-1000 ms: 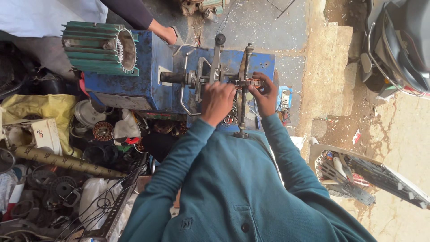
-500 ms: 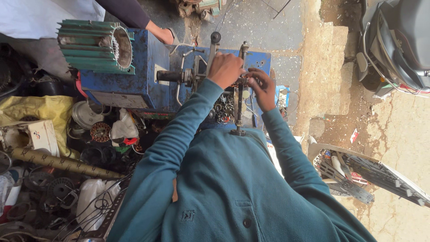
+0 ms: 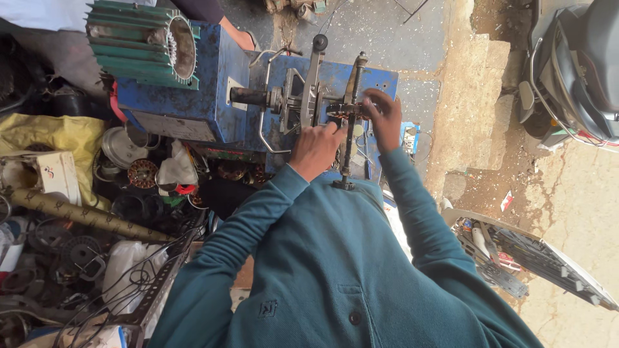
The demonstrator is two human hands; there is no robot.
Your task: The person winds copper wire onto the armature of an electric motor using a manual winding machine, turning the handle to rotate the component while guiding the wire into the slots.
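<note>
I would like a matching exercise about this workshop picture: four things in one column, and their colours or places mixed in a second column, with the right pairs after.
Things:
1. finned motor housing
2. machine body
3. cloth bag
4. left hand

Descriptions:
A. yellow, at the left
B. green, on top of the blue machine
C. blue
D. at the metal shaft, opposite the right hand

Pairs: 1-B, 2-C, 3-A, 4-D

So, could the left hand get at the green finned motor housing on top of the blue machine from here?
Probably yes: the left hand rests at the spindle, and the green finned housing sits to its left atop the blue machine, nothing between.
</note>
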